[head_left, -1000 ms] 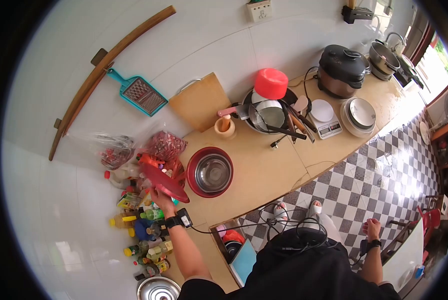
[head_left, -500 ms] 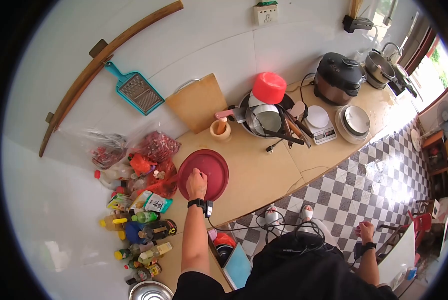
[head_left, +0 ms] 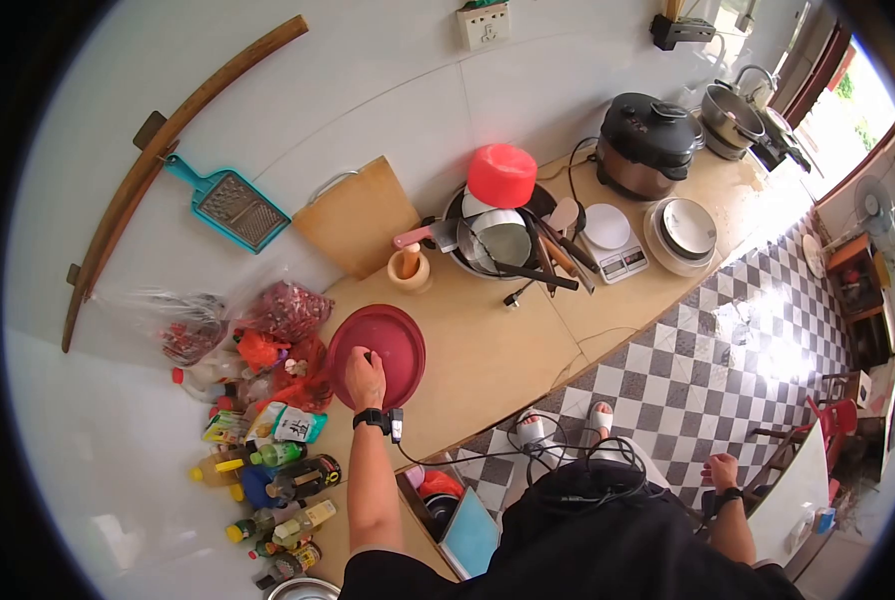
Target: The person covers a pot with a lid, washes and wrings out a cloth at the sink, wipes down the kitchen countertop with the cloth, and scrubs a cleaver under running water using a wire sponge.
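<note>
A round red lid [head_left: 396,345] lies flat on the counter, and the red bowl seen earlier is hidden under it. On the lid's left part, my left hand [head_left: 366,378] is closed around a small dark knob. My right hand [head_left: 721,471] hangs over the floor at the right, away from the counter, with its fingers curled; whether it holds anything is too small to tell. Just behind the lid stands a wooden mortar with a pestle [head_left: 409,270]. Bags of dried red chillies [head_left: 286,311] and a red plastic bag [head_left: 303,372] lie left of the lid.
Several bottles [head_left: 305,478] crowd the left end. Along the wall are a cutting board [head_left: 360,218], stacked pans with a red bowl [head_left: 502,176], a kitchen scale [head_left: 623,262], plates [head_left: 689,228] and a black cooker [head_left: 648,145]. An open drawer [head_left: 471,530] sticks out below the counter.
My left hand has brought the tilted red lid from the bags rightward and down over the red bowl, where it now lies flat. The view has shifted slightly; my right hand stays low.
</note>
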Demonstrator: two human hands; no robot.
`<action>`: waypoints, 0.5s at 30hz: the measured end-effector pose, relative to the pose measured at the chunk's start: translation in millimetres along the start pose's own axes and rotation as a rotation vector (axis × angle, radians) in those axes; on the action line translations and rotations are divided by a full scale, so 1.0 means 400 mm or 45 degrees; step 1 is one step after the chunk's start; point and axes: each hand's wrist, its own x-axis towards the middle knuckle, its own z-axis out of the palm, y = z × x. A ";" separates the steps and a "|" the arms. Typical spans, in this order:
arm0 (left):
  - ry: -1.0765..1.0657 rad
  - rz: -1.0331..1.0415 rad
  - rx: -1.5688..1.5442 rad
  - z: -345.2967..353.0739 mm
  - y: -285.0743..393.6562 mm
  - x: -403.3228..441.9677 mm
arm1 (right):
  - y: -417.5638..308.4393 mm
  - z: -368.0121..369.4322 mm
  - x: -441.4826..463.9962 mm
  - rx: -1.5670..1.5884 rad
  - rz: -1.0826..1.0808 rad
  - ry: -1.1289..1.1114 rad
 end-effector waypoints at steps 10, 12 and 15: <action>-0.157 -0.061 0.119 0.002 0.022 0.039 | 0.009 0.027 0.027 -0.056 0.038 -0.104; -0.137 -0.019 0.034 0.008 0.002 0.028 | -0.001 0.048 0.043 -0.015 0.009 -0.124; -0.124 0.066 -0.102 0.044 -0.027 0.021 | -0.012 0.059 0.036 0.027 -0.028 -0.138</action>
